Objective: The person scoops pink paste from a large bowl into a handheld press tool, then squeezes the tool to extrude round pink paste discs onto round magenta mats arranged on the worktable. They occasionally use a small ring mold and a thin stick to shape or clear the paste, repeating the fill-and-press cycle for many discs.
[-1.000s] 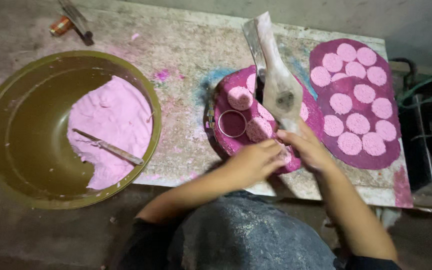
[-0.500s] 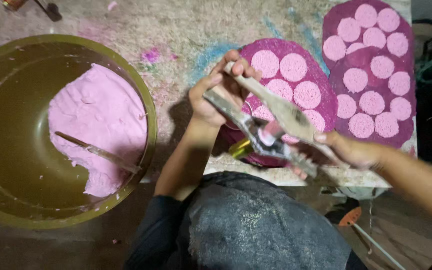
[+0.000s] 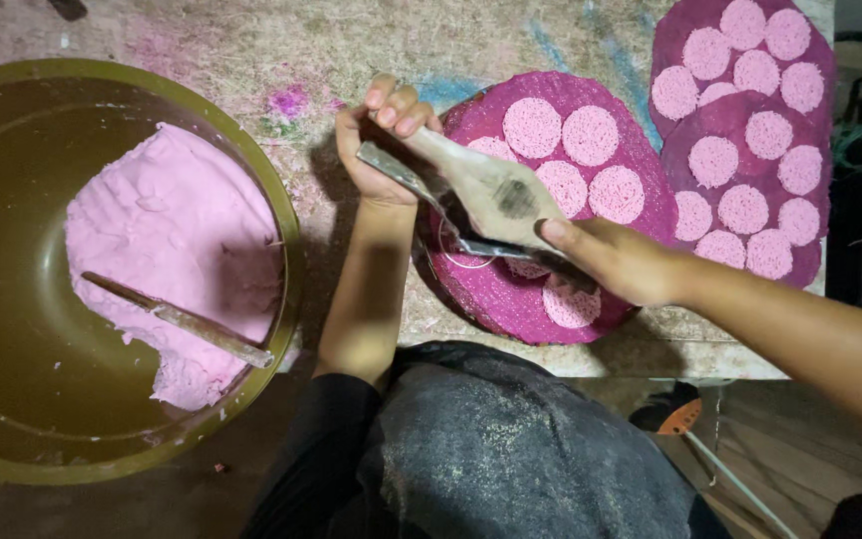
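Here, wooden paddle [image 3: 496,190]: pale, flat, worn, dark smudge at centre, narrow handle. Left hand [image 3: 381,140] fingers curled tight round handle; right hand [image 3: 616,262] pinches broad end. Thin metal blade [image 3: 421,195] lies along paddle underside. Both held over round magenta mat [image 3: 641,215] with pink discs [image 3: 561,130], near bench front edge. Bowl [image 3: 286,215] of pink dough [image 3: 172,240] at bench left.

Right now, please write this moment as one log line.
left hand: grips wooden paddle | right hand: on paddle's wide end, over magenta mat | bowl: pink dough, stick
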Action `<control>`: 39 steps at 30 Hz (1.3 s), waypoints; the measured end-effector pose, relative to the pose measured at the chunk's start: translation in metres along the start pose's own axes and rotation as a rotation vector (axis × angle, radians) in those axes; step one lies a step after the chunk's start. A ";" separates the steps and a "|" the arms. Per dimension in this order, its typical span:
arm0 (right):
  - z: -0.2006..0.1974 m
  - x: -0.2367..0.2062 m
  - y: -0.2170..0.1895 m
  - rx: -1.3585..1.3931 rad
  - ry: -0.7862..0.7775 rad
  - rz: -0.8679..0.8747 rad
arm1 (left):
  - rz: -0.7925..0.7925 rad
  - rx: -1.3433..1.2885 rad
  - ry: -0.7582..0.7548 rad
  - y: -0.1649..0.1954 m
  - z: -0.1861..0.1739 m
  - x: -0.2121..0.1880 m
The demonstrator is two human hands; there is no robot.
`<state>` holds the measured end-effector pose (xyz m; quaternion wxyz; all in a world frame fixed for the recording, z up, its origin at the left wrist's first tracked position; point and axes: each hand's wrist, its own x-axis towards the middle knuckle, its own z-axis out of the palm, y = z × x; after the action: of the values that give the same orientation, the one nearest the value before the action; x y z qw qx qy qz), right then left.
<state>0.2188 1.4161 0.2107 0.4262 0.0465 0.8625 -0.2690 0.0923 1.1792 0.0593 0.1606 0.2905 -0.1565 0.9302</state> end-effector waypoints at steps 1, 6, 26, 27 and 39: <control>0.003 0.001 -0.002 0.014 0.014 -0.018 | -0.001 -0.003 -0.006 0.002 -0.002 -0.003; 0.005 -0.005 0.000 0.156 -0.119 -0.037 | 0.046 -0.007 0.046 -0.012 -0.015 -0.021; 0.026 0.012 0.002 0.202 0.065 -0.130 | -0.014 0.133 0.130 0.009 -0.008 -0.004; 0.024 0.010 0.004 0.235 0.036 -0.110 | 0.004 0.132 0.164 0.002 -0.010 -0.008; 0.015 0.014 0.015 0.121 0.233 -0.121 | -0.025 0.215 0.240 -0.004 -0.022 0.009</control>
<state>0.2249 1.4197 0.1862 0.3028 0.0509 0.8895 -0.3384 0.0761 1.1931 0.0488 0.1578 0.1948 -0.0321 0.9675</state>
